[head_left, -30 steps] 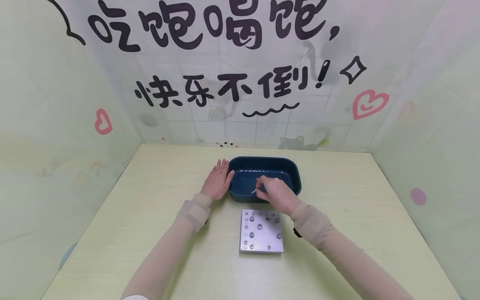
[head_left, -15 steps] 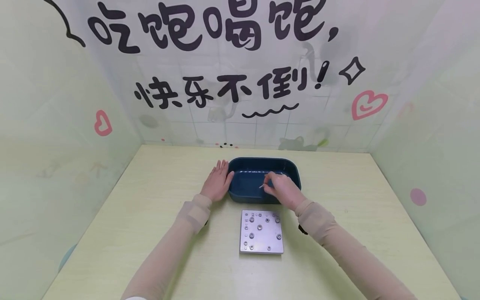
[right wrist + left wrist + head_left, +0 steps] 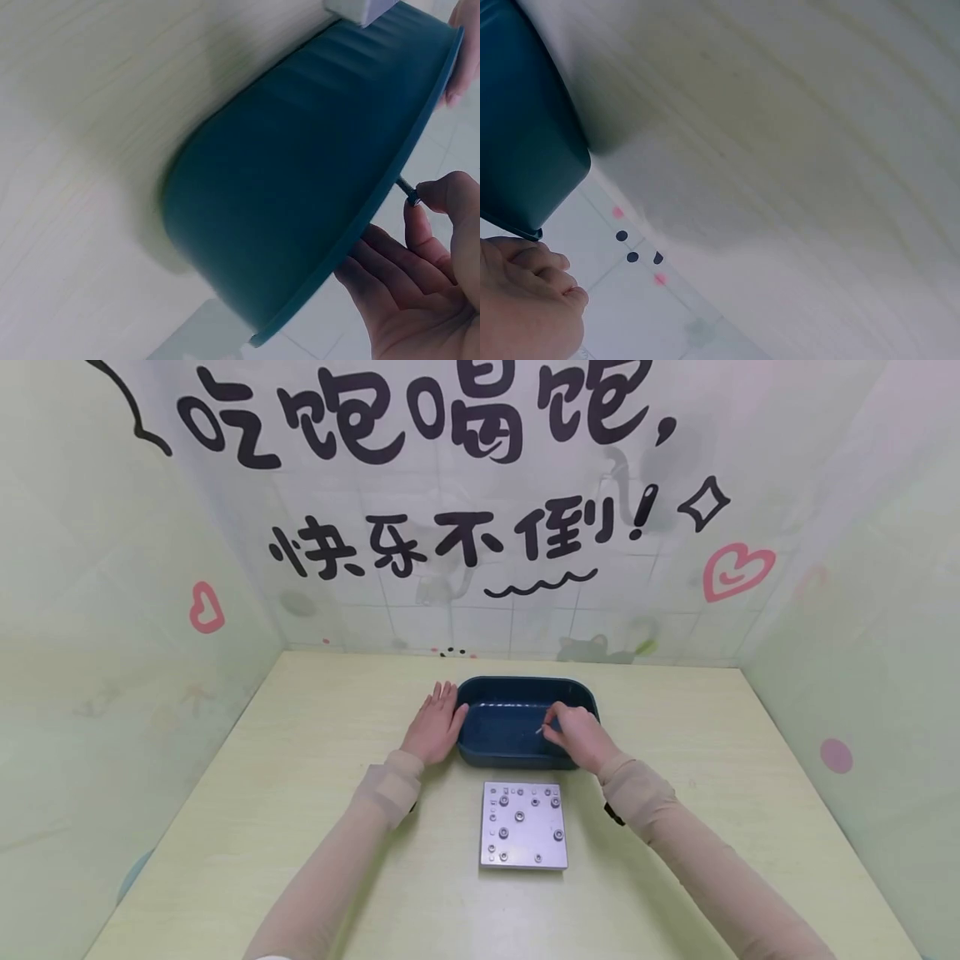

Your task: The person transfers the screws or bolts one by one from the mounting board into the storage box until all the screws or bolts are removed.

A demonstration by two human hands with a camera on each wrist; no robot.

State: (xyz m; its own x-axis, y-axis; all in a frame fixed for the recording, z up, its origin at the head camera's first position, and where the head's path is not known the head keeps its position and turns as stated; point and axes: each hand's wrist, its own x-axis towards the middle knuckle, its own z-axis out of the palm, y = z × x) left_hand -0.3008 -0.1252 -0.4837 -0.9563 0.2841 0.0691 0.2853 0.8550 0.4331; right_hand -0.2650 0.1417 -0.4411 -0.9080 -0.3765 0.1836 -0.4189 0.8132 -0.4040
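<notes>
A pale wooden table (image 3: 315,793) in a booth with cartoon lettering on the back wall, two hands at a dark blue tub.

The left hand (image 3: 435,727) lies flat, fingers straight, against the left end of the blue tub (image 3: 495,739), which stands at mid-table. The right hand (image 3: 577,739) reaches over the tub's right part and pinches a small screw (image 3: 539,728) between thumb and fingertip, above the tub's inside. Just nearer the person lies a square metal plate (image 3: 523,852) studded with screws and holes.
</notes>
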